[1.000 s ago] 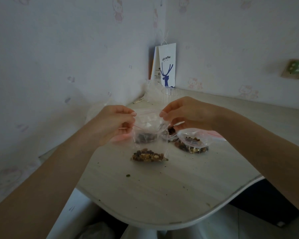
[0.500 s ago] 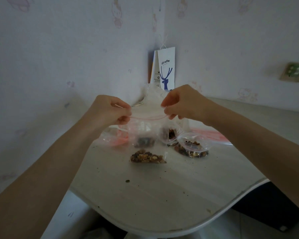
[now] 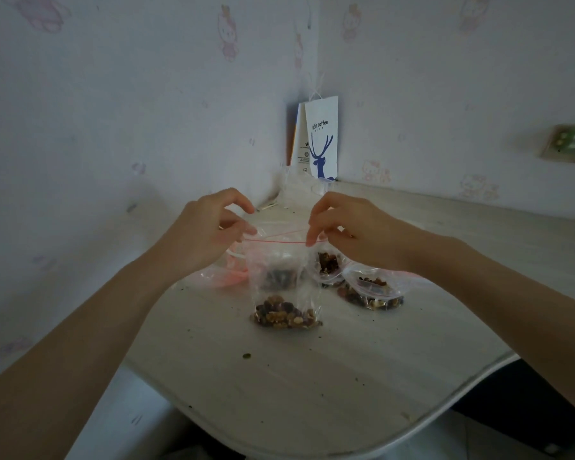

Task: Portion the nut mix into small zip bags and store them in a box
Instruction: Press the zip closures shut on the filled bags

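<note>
Sealing is the step in hand. The left hand [image 3: 210,232] and the right hand [image 3: 349,229] hold a small clear plastic zip bag [image 3: 284,290] upright between them. Each hand pinches one end of its thin red zip strip [image 3: 276,241] between thumb and fingertips, and the other fingers are curled loosely above. The strip runs taut and nearly level from hand to hand. A portion of brown nut mix [image 3: 286,316] sits in the bottom of the bag, low over the pale wood-grain surface [image 3: 312,393] (whether the bag's base rests on it or hangs just clear, I cannot tell).

Just behind this bag, seen through its film, is another filled bag with darker contents [image 3: 278,277]. To its right a third filled bag [image 3: 328,264] stands under the right wrist, and a fourth bag [image 3: 374,292] lies on its side nearby with its red-edged mouth gaping. A heap of empty pink-edged bags [image 3: 228,277] lies under the left hand. A white paper carrier with a blue deer print [image 3: 321,141] stands in the corner, well apart from the work. No box can be made out.

The zip looks drawn straight but not plainly pressed shut. The next move probably calls for running pinched fingers along the strip from end to end with the bag kept upright, so that no nuts reach the seal. The gaping bag likely needs the same before any are stored.
</note>
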